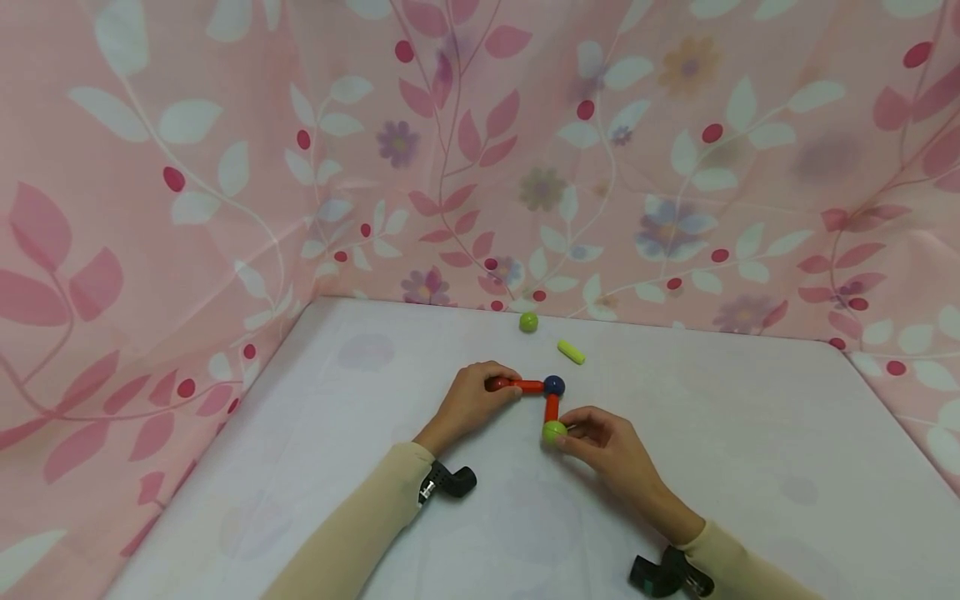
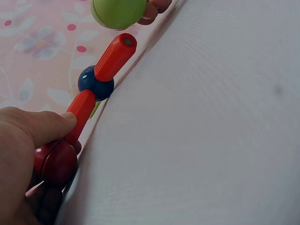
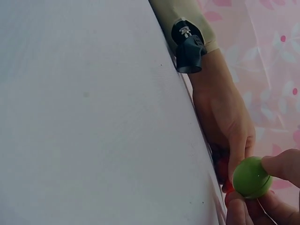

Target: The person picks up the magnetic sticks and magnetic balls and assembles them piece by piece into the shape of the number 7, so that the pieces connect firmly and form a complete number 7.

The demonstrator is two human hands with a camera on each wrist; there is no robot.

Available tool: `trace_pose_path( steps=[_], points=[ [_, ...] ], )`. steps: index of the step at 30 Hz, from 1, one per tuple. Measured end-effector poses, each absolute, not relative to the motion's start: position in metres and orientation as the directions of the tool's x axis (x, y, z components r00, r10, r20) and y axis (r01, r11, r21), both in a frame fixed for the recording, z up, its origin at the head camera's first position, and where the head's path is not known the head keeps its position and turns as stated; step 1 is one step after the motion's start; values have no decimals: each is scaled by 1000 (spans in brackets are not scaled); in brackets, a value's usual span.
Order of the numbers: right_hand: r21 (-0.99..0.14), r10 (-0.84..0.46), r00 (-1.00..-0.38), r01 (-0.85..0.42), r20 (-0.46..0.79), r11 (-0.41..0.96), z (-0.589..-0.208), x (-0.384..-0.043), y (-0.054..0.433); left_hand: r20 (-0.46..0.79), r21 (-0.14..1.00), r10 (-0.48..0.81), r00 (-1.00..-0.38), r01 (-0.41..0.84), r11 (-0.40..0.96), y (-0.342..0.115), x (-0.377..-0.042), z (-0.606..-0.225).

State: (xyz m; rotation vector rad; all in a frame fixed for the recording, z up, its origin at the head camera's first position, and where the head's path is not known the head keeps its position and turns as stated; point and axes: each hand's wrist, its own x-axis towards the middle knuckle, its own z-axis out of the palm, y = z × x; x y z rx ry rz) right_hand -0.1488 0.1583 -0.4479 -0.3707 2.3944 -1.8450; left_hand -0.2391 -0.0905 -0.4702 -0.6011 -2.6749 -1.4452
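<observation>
My left hand (image 1: 471, 396) holds a red rod (image 1: 532, 387) and the dark red ball (image 2: 60, 163) at its end. That rod's far end meets a dark blue ball (image 1: 554, 385). A second red rod (image 1: 552, 407) sticks out of the blue ball towards me; the left wrist view shows a small metal disc in its free tip. A light green ball (image 1: 553, 432) is pinched between the thumb and fingers of my right hand (image 1: 615, 454). In the left wrist view a narrow gap separates this green ball (image 2: 119, 10) from the rod tip.
Another green ball (image 1: 528, 322) lies by the far edge of the white table (image 1: 360, 383). A short yellow-green rod (image 1: 571, 352) rests in front of it, slightly to the right. Pink floral cloth (image 1: 465, 183) hangs behind and to the sides.
</observation>
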Motion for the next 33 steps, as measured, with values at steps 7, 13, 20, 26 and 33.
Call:
trace_pose_path(
  steps=[7, 13, 20, 26, 33],
  points=[
    [-973, -256, -965, -104, 50, 204, -451, -147, 156, 224, 799, 318, -921, 360, 481, -91, -239, -470],
    [-970, -246, -967, -116, 61, 215, -450, -146, 156, 226, 806, 317, -921, 359, 471, -90, -239, -468],
    [-954, -218, -973, -134, 75, 270, -451, -147, 155, 224, 801, 321, -920, 362, 478, -91, -238, -467],
    [-946, -220, -971, -154, 91, 286, -453, -147, 156, 218, 809, 310, -925, 349, 473, -90, -237, -467],
    [-941, -235, -965, -183, 117, 285, -456, -146, 156, 225, 808, 312, -923, 356, 470, -91, -238, -467]
  ],
)
